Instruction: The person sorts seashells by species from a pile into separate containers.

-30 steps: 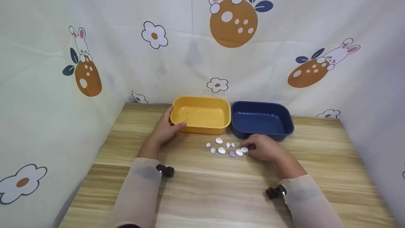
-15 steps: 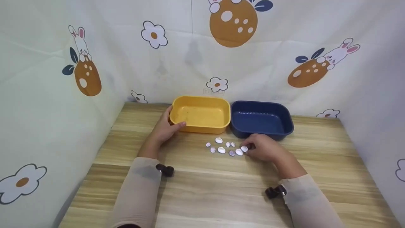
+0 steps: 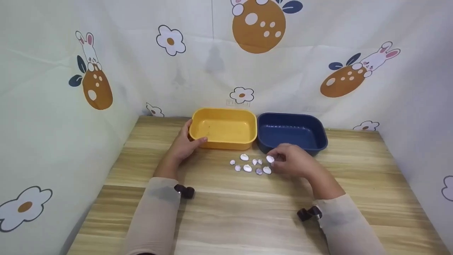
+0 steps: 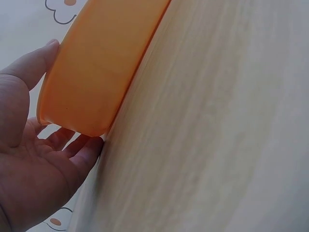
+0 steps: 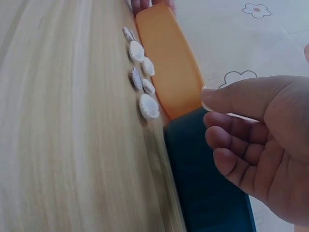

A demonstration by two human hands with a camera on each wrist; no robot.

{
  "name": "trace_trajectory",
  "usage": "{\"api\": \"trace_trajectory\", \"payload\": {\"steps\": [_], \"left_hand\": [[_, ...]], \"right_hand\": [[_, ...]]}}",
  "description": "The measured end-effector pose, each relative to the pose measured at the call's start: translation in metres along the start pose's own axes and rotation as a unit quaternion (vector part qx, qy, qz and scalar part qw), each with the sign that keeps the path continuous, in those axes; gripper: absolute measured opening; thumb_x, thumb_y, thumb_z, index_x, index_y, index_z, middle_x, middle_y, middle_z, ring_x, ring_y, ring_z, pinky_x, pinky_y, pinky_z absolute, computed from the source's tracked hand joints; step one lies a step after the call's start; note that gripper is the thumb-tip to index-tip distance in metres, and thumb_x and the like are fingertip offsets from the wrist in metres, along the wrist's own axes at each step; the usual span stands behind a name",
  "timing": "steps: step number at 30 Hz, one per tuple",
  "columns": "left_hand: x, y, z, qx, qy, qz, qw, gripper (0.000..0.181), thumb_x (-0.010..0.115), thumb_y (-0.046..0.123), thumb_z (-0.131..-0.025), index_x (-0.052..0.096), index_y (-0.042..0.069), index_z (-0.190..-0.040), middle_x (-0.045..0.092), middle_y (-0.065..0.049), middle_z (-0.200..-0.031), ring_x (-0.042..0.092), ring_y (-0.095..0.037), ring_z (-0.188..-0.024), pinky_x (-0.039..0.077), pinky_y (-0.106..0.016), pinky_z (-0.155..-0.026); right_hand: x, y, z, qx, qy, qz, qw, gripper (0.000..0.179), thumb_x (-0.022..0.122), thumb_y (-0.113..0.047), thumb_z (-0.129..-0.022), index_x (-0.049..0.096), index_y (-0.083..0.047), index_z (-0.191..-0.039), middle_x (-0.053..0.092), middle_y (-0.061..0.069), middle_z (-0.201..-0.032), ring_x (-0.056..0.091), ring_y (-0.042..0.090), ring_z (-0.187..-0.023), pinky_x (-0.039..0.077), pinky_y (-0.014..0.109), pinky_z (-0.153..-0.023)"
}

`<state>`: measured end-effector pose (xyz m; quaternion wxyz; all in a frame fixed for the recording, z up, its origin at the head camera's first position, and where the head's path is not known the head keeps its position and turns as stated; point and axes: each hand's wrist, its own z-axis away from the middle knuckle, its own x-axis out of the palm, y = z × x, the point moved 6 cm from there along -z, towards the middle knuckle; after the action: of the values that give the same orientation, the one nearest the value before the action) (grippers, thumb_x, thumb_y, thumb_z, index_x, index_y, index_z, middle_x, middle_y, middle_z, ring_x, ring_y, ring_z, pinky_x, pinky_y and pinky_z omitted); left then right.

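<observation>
My left hand (image 3: 183, 146) grips the left end of a yellow plastic box (image 3: 226, 145), thumb at the front rim. In the left wrist view its fingers (image 4: 87, 152) curl at the box's end wall. A white seashell (image 3: 270, 159) is pinched between thumb and forefinger of my right hand (image 3: 296, 161), raised over the table in front of a navy blue box (image 3: 320, 141). In the right wrist view the thumb (image 5: 236, 98) mostly covers that shell. Several small white and purplish seashells (image 3: 247, 168) lie scattered just left of the right hand.
Both boxes stand side by side at the back of the wood-grain table (image 3: 226, 212), against a patterned cloth (image 3: 198, 78). Cloth walls rise on the left and right too. A dark camera strap (image 3: 309, 213) sits on the right sleeve, and another dark strap (image 3: 184, 191) on the left.
The right hand has lifted one seashell off the table and moved it slightly up toward the blue box. My left hand keeps its grip on the yellow box.
</observation>
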<state>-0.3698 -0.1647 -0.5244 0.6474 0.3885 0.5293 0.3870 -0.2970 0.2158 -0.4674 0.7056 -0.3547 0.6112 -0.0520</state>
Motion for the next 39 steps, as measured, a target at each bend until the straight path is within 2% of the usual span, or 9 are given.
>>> {"api": "trace_trajectory", "payload": {"steps": [7, 10, 19, 24, 31, 39], "left_hand": [[0.000, -0.002, 0.001, -0.012, 0.000, 0.000, 0.9999, 0.124, 0.085, 0.062, -0.084, 0.007, 0.025, -0.174, 0.015, -0.007, -0.182, 0.019, -0.028, -0.168, 0.016, -0.047, -0.139], [0.000, -0.002, 0.001, -0.016, 0.000, 0.003, 0.9999, 0.124, 0.085, 0.062, -0.084, 0.008, 0.025, -0.174, 0.015, -0.006, -0.182, 0.019, -0.028, -0.168, 0.016, -0.047, -0.139], [0.002, -0.002, -0.001, -0.020, -0.001, 0.015, 0.9997, 0.114, 0.083, 0.046, -0.092, 0.006, 0.025, -0.174, 0.014, -0.007, -0.182, 0.019, -0.027, -0.168, 0.015, -0.045, -0.139], [0.004, 0.000, -0.001, -0.007, -0.004, 0.029, 0.9995, 0.112, 0.083, 0.040, -0.093, 0.007, 0.024, -0.174, 0.016, -0.008, -0.181, 0.022, -0.028, -0.167, 0.016, -0.044, -0.139], [0.004, -0.001, 0.001, -0.022, -0.005, 0.036, 0.9991, 0.113, 0.084, 0.041, -0.092, 0.007, 0.028, -0.173, 0.016, -0.006, -0.182, 0.022, -0.028, -0.167, 0.017, -0.044, -0.139], [0.001, 0.000, 0.000, -0.019, -0.005, 0.023, 0.9995, 0.111, 0.082, 0.041, -0.093, 0.006, 0.028, -0.174, 0.015, -0.007, -0.182, 0.020, -0.029, -0.168, 0.015, -0.046, -0.139]], "right_hand": [[0.001, -0.005, -0.010, 0.008, 0.025, -0.023, 0.9994, 0.027, 0.080, -0.018, -0.093, 0.080, -0.018, -0.120, 0.073, 0.000, -0.105, 0.064, 0.018, -0.098, 0.055, 0.038, -0.090], [0.002, -0.011, -0.017, 0.012, 0.032, -0.035, 0.9988, 0.028, 0.079, -0.017, -0.094, 0.080, -0.018, -0.122, 0.071, 0.000, -0.104, 0.063, 0.019, -0.097, 0.055, 0.037, -0.089], [0.000, -0.034, -0.056, 0.035, 0.053, -0.063, 0.9960, 0.031, 0.080, -0.021, -0.096, 0.079, -0.017, -0.127, 0.070, 0.004, -0.108, 0.063, 0.022, -0.100, 0.055, 0.036, -0.089], [0.000, -0.046, -0.078, 0.031, 0.067, -0.051, 0.9960, 0.034, 0.079, -0.022, -0.097, 0.078, -0.015, -0.130, 0.070, 0.006, -0.112, 0.064, 0.023, -0.099, 0.055, 0.035, -0.087], [0.008, -0.058, -0.106, 0.023, 0.059, -0.035, 0.9974, 0.035, 0.077, -0.027, -0.099, 0.077, -0.014, -0.132, 0.074, 0.005, -0.116, 0.065, 0.022, -0.098, 0.057, 0.037, -0.089], [0.014, -0.071, -0.123, 0.022, 0.053, -0.041, 0.9975, 0.036, 0.075, -0.026, -0.099, 0.076, -0.014, -0.132, 0.074, 0.005, -0.116, 0.067, 0.023, -0.101, 0.059, 0.039, -0.092]]}}
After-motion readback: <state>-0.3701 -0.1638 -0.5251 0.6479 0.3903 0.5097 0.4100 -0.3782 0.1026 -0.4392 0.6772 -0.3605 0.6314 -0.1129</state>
